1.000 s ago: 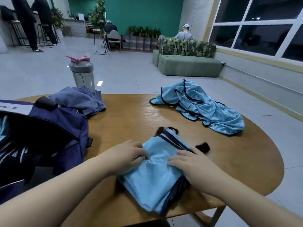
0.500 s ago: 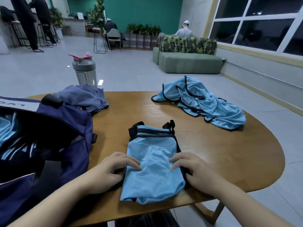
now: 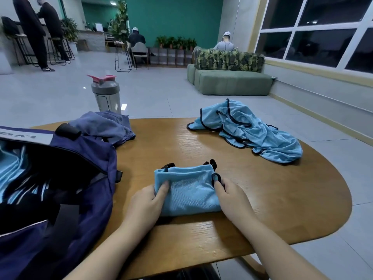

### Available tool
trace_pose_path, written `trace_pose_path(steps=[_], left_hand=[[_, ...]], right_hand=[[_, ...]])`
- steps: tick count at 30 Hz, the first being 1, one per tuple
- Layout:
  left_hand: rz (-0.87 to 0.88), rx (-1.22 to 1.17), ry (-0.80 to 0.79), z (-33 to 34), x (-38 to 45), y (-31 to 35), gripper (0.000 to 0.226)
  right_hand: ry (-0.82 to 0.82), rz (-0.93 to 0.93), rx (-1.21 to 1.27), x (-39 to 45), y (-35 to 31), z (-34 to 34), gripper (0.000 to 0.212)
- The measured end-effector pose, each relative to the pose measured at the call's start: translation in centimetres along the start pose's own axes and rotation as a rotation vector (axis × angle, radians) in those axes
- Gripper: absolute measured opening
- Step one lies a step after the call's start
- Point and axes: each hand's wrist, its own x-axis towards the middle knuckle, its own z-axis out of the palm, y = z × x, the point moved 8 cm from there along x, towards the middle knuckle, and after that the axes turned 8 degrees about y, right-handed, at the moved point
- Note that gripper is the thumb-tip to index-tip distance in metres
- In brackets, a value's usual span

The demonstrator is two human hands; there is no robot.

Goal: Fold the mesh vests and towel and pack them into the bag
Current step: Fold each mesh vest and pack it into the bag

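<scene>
A light blue mesh vest [image 3: 188, 190], folded into a small packet with dark trim, lies on the wooden table [image 3: 272, 199] in front of me. My left hand [image 3: 148, 201] grips its left edge and my right hand [image 3: 230, 196] grips its right edge. A second blue mesh vest [image 3: 256, 134] lies crumpled at the table's far right. A purple-blue towel [image 3: 105, 126] sits bunched at the far left. The navy bag [image 3: 84, 195] stands open at my left, with light blue fabric [image 3: 10, 172] visible inside.
A grey shaker bottle [image 3: 106, 93] with a red lid stands behind the towel at the table's far edge. Beyond the table are a tiled floor, a green sofa [image 3: 228, 80], stools and several people far off.
The flat vest has been folded over once more into a shorter packet. Both hands went from pressing on its near end to gripping its two sides.
</scene>
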Motion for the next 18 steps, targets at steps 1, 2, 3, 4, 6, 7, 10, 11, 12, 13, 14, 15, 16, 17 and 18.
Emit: trace_pose_path(steps=[1,2,3,4,6,7,10,11,12,13,14,15,16,17,18], left_hand=[[-0.016,0.056,0.012,-0.2,-0.2,-0.2,0.044],[-0.019,0.118,0.019,-0.4,-0.4,-0.3,0.041],[-0.015,0.167,0.025,-0.7,-0.6,-0.2,0.035],[-0.016,0.201,0.027,-0.8,-0.6,-0.3,0.029],[-0.028,0.245,0.005,-1.0,-0.2,-0.3,0.033],[-0.032,0.256,-0.026,-0.8,0.3,-0.4,0.039],[-0.092,0.126,-0.222,1.0,1.6,-0.4,0.038],[-0.112,0.077,-0.275,1.5,1.8,-0.1,0.034],[-0.126,0.028,-0.303,1.7,1.9,0.3,0.025],[-0.131,-0.04,-0.315,1.8,1.8,0.8,0.012],[-0.121,-0.109,-0.319,1.6,1.6,1.5,0.01],[-0.095,-0.16,-0.322,1.3,1.4,2.2,0.017],[-0.045,-0.188,-0.331,0.9,1.1,3.0,0.023],[0.017,-0.213,-0.35,0.3,0.7,3.8,0.026],[0.07,-0.244,-0.367,-0.4,0.3,4.3,0.029]], right_hand=[[0.005,-0.017,-0.066,-0.2,0.0,0.0,0.023],[0.008,-0.043,-0.13,-0.4,0.1,0.1,0.017],[0.006,-0.063,-0.166,-0.4,0.0,0.1,0.011],[-0.008,-0.066,-0.175,-0.4,0.0,0.1,0.007],[-0.07,-0.036,-0.122,0.1,0.1,0.4,0.018],[-0.111,-0.019,-0.072,0.3,0.2,0.6,0.025],[-0.222,-0.06,-0.073,0.1,-0.7,1.0,0.043],[-0.247,-0.096,-0.147,-0.1,-1.1,1.0,0.052],[-0.264,-0.143,-0.254,-0.3,-1.9,0.8,0.063],[-0.287,-0.191,-0.352,-0.5,-2.7,0.6,0.075],[-0.329,-0.249,-0.405,-1.0,-4.0,0.4,0.086],[-0.391,-0.31,-0.409,-1.5,-5.5,0.3,0.094],[-0.448,-0.368,-0.395,-2.0,-7.1,0.2,0.101],[-0.492,-0.405,-0.386,-2.5,-8.7,0.2,0.106],[-0.526,-0.427,-0.382,-2.8,-10.0,0.3,0.111]])
